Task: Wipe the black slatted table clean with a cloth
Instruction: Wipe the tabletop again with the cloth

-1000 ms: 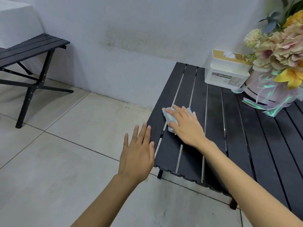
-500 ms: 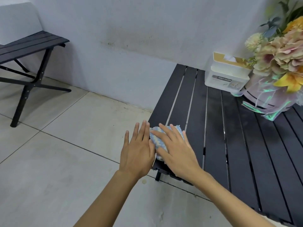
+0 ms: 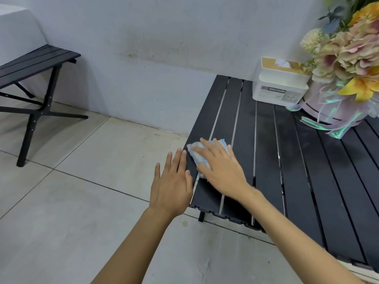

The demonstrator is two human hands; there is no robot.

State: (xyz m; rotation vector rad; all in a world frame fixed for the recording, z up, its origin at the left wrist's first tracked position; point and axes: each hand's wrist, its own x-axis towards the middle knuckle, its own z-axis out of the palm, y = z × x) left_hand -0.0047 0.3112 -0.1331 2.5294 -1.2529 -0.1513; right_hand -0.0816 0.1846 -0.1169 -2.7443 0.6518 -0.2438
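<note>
A black slatted table [image 3: 291, 160] stands by a grey wall. The right hand [image 3: 222, 171] presses flat, fingers spread, on a pale blue cloth [image 3: 200, 155] near the table's left edge. The left hand [image 3: 171, 185] hovers flat just beside that edge.

The middle and near slats of the black slatted table [image 3: 287, 171] lie bare and give free passage up to the wall [image 3: 164, 48], which closes the far end. In the far right corner, the tissue holder [image 3: 280, 89] and the flower bouquet [image 3: 348, 64] stand close together, and its ribbons [image 3: 336, 128] spread onto the slats. Left of the table is open tiled floor [image 3: 82, 191].
</note>
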